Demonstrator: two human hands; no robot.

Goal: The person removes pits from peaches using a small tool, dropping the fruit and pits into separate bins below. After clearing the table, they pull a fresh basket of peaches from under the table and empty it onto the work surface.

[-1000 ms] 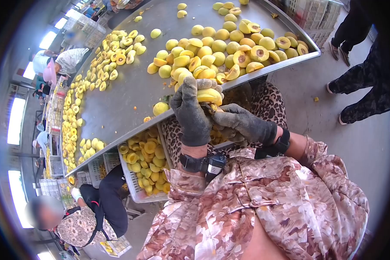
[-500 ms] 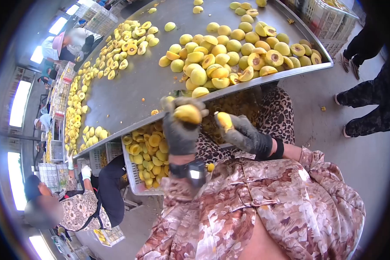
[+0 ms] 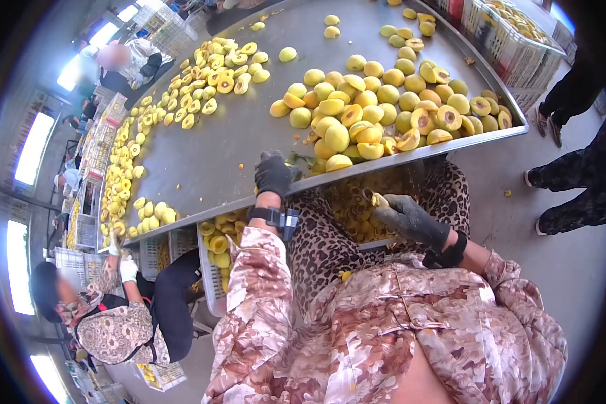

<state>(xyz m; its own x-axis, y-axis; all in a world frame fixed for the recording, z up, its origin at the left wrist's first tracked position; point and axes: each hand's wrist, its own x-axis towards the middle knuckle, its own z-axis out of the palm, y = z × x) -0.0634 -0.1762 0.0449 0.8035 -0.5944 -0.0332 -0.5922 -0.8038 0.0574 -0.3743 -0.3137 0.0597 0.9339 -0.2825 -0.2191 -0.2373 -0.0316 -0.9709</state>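
Note:
My left hand [image 3: 274, 174], in a dark grey glove, is at the near rim of the metal table [image 3: 209, 161]. Its fingers bend down away from the camera, so their tips are hidden. Beside it lies a small dark green scrap [image 3: 301, 160]. Over my lap, my gloved right hand [image 3: 414, 219] is closed around a small pale-yellow piece with a dark, ring-like end [image 3: 374, 198]; I cannot tell what kind of thing it is. Whole and halved yellow peaches [image 3: 337, 138] are heaped on the table beyond my left hand. Some cut faces show brown centres.
Below the rim, a white crate [image 3: 212, 289] holds peach halves; a container of yellow pieces [image 3: 363, 222] sits between my knees. More halves [image 3: 124, 168] line the table's far left. A white-gloved person [image 3: 114, 330] works at left. Crates [image 3: 512, 47] stand at right, near another person's legs [image 3: 569, 182].
My left hand has gone from holding a yellow peach piece over my lap to the table rim, with no peach showing. My right hand has shifted slightly right and down; the view has shifted.

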